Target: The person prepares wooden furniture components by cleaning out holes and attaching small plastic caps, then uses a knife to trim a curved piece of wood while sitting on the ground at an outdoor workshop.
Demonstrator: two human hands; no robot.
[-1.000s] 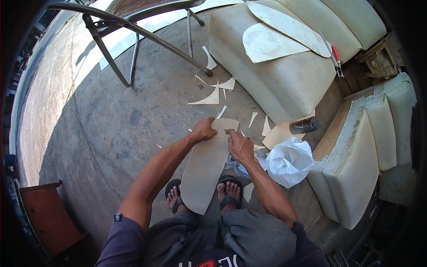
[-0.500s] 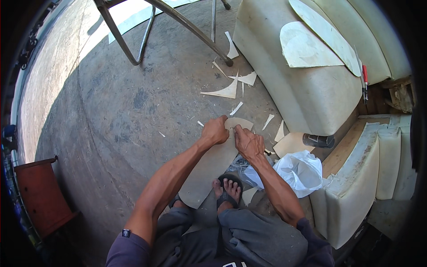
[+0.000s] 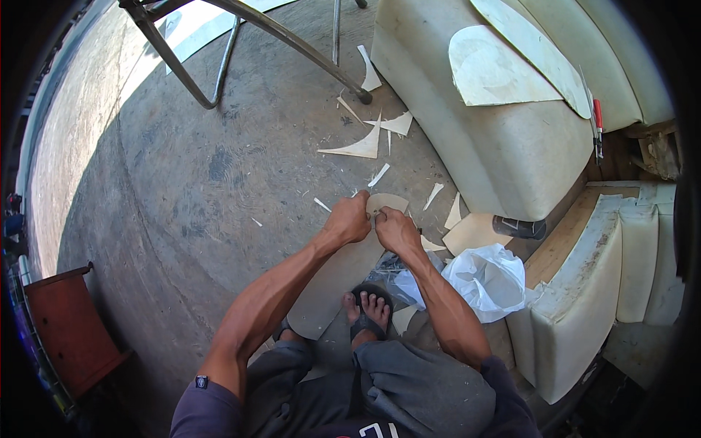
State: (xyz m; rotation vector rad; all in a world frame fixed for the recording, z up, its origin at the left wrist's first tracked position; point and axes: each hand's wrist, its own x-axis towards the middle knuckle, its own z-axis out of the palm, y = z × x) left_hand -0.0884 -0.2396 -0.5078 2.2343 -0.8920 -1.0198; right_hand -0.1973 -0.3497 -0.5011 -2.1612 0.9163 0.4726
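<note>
A long grey-beige sheet (image 3: 328, 286) with rounded ends, like stiff card, slants from my feet up to both hands. My left hand (image 3: 349, 219) is closed on its left edge near the far end. Close beside it, my right hand (image 3: 398, 230) is closed at the same end, its fingertips pinched over the sheet. Whether a small tool is also in the right fingers I cannot tell. My sandalled foot (image 3: 370, 310) stands beside the sheet's right edge. Pale offcuts (image 3: 359, 143) lie on the floor beyond my hands.
A cream padded seat (image 3: 467, 153) at the right bears two pale cut shapes (image 3: 496, 69) and a red-handled tool (image 3: 598, 117). Nearer stand a white plastic bag (image 3: 485, 281) and another padded part (image 3: 577, 321). A metal-legged frame (image 3: 292, 33) is at the far left, a red metal piece (image 3: 73, 328) at the left.
My right hand has drawn slightly closer to my left and turned, its fingers more tightly curled at the sheet's end. The whole view has shifted a little.
</note>
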